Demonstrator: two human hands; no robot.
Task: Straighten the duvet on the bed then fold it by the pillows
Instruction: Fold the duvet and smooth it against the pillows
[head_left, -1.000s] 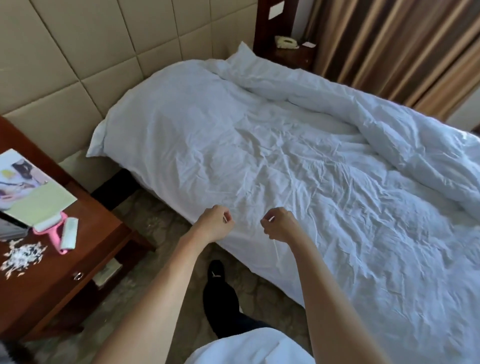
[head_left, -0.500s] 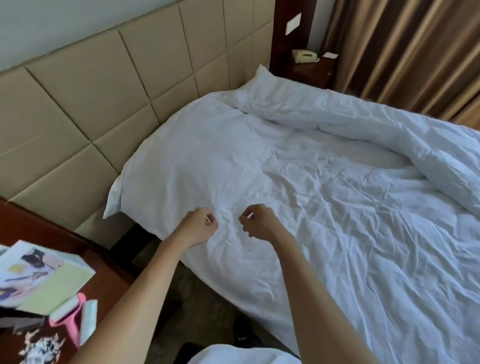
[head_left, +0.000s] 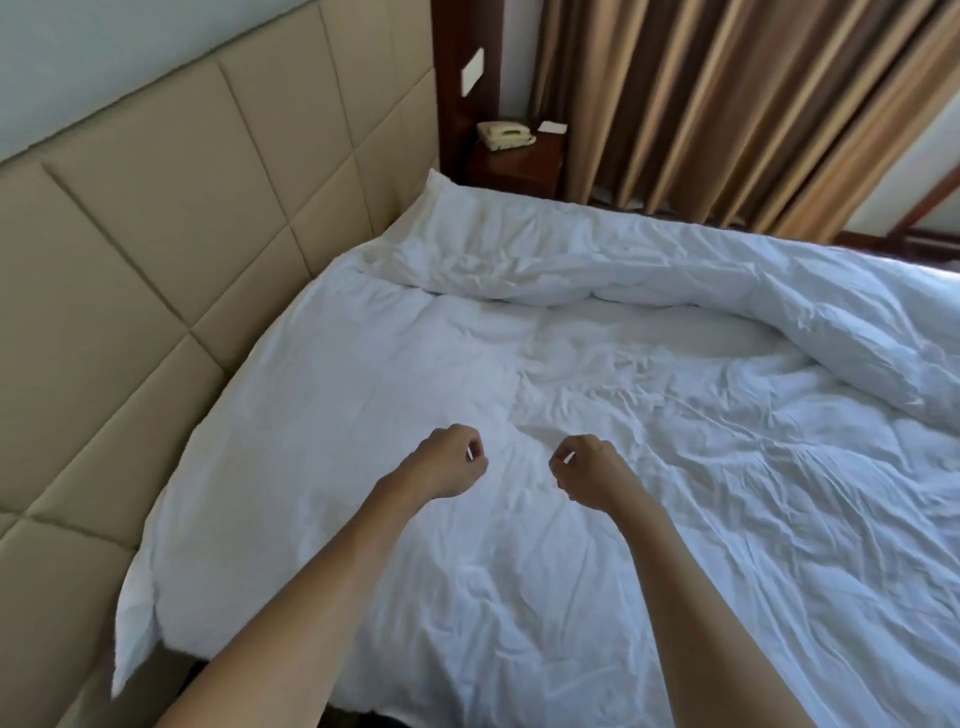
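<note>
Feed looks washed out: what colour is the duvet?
Plain white duvet, creased, no pattern; the head view shows it.

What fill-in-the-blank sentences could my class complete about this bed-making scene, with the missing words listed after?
1. The duvet on the bed is ___ in colour.
2. Both the left hand and the right hand are curled into loose ___.
3. The telephone sits on a wooden ___ beside the curtains.
4. The padded headboard lies to the person's ___.

Missing words: white; fists; nightstand; left
</note>
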